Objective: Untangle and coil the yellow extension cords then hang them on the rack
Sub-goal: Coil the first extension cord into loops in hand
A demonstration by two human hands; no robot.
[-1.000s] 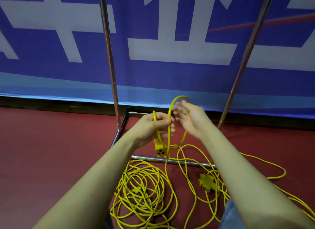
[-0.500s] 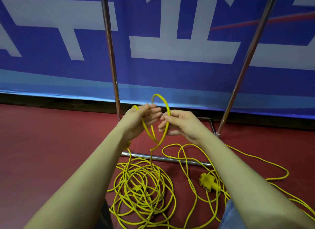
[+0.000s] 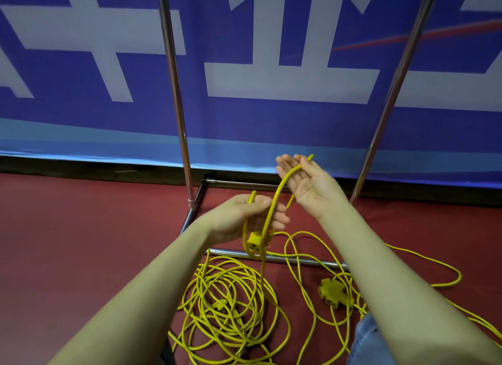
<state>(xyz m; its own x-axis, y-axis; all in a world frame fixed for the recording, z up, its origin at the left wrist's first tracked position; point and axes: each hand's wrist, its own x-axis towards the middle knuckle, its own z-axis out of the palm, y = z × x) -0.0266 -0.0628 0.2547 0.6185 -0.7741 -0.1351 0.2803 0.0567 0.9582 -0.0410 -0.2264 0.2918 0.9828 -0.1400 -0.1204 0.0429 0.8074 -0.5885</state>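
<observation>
— Where is the cord (image 3: 274, 201)?

— The left hand (image 3: 244, 218) grips a small loop of it, fingers curled round, with a socket block (image 3: 255, 243) hanging just below. From there the cord rises across the right hand (image 3: 307, 182), which lies palm up, fingers straight.

— And the remainder?

— Heaped in a loose pile (image 3: 231, 305) on the red floor (image 3: 81, 242), beside a second socket block (image 3: 335, 292). The rack (image 3: 176, 92) stands behind, its base bar touching the strands.
</observation>
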